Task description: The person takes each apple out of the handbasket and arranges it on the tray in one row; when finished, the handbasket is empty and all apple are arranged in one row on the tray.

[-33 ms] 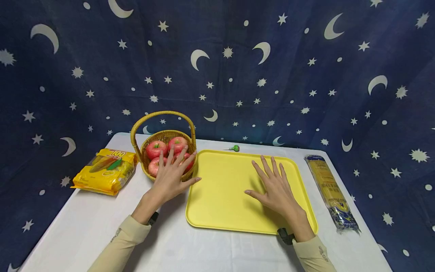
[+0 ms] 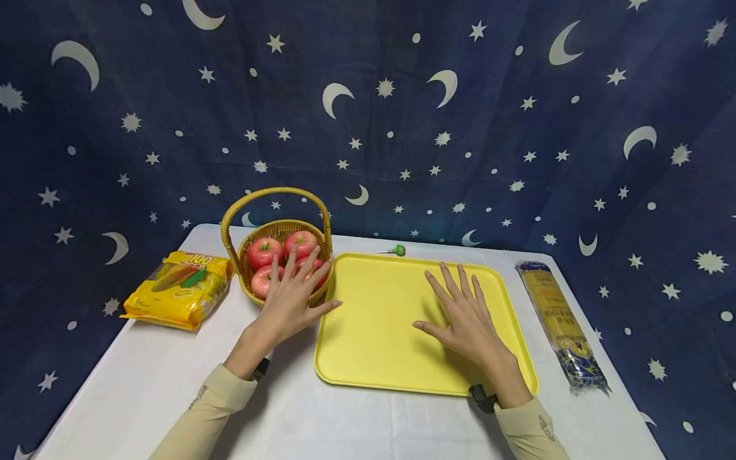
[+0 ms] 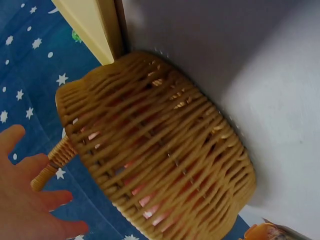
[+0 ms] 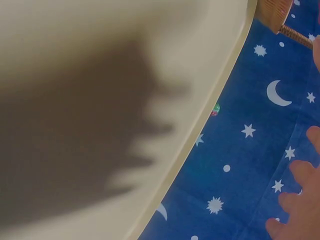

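Note:
My left hand [image 2: 290, 305], fingers spread, hovers at the near side of a wicker basket [image 2: 253, 300] and holds nothing. Inside the basket are several red apples [image 2: 265, 253], partly covered by my fingers in the head view. The left wrist view shows the basket's woven side [image 3: 165, 145] close up, the hand at its left. Over the right part of a yellow tray [image 2: 368, 332] hangs my right hand [image 2: 468, 322], also spread and holding nothing. Its shadow falls on the tray surface [image 4: 200, 45] in the right wrist view.
A yellow snack bag [image 2: 178, 291] lies left of the basket. To the tray's right is a long pack of pasta [image 2: 560, 322]. Behind the tray sits a small green-wrapped lollipop [image 2: 398, 250]. A dark blue curtain [image 2: 391, 211] with moons and stars borders the white table [image 2: 322, 421].

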`<state>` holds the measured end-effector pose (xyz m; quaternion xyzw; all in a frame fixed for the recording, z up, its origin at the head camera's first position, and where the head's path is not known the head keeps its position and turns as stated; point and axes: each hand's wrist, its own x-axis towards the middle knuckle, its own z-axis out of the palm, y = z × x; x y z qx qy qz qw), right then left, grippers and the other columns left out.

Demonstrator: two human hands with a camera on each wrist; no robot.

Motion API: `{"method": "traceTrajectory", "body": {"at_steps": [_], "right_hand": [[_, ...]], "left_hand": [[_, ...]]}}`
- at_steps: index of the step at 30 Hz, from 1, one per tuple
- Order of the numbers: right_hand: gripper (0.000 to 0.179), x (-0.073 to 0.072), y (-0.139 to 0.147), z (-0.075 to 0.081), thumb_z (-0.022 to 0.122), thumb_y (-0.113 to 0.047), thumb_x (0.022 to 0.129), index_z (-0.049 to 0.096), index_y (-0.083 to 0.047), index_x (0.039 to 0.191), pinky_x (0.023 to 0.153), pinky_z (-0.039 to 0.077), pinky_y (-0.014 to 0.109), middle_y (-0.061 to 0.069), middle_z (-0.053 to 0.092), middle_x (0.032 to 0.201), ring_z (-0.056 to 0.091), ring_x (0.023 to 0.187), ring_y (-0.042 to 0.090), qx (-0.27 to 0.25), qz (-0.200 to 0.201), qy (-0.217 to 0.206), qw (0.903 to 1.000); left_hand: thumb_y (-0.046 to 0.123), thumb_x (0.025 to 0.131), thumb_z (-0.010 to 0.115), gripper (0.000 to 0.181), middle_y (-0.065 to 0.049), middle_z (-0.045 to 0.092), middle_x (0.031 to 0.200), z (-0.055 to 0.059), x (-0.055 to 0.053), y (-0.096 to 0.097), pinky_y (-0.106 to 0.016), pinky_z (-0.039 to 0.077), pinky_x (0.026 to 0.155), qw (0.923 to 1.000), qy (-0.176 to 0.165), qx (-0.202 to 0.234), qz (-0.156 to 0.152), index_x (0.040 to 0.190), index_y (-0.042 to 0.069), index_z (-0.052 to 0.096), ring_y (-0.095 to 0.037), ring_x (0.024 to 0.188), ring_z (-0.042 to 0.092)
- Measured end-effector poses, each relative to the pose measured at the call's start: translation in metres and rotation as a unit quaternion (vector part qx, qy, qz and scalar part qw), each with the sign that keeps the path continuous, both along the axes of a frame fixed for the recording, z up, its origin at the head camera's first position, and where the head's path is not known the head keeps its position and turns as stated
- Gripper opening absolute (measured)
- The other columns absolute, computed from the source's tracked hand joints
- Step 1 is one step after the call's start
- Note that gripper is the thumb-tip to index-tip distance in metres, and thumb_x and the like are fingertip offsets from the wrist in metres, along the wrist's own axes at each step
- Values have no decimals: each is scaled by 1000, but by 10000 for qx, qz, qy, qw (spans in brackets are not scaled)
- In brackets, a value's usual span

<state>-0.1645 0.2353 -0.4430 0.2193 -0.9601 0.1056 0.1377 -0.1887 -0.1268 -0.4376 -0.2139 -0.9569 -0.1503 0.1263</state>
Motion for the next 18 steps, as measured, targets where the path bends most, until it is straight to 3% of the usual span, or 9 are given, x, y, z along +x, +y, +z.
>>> {"method": "traceTrajectory", "body": {"at_steps": [11, 15, 18], "right_hand": [[102, -1, 0, -1, 75, -63, 82, 32, -21, 163, 126, 10, 67, 16, 22, 170, 11, 157, 45, -48, 52, 48, 10000], [98, -3, -2, 1, 77, -57, 84, 33, -19, 163, 125, 14, 67, 16, 21, 171, 13, 157, 46, -355, 91, -112, 9993], [93, -8, -8, 4, 79, -52, 86, 36, -18, 161, 123, 22, 66, 12, 22, 171, 18, 156, 41, -1013, 160, -478, 9936]], "left_hand": [[58, 86, 74, 86, -11, 31, 168, -1, 3, -2, -75, 6, 122, 9998, 202, -46, 47, 157, 22, 45, -46, 157, 9], [47, 88, 77, 78, -15, 38, 164, 0, 6, -9, -76, 13, 120, 9984, 241, 485, 185, 155, 17, 48, -50, 152, 23], [30, 90, 78, 70, -20, 42, 160, 1, 10, -18, -73, 24, 117, 9900, 492, 1262, 397, 151, 9, 50, -51, 145, 35]]}}
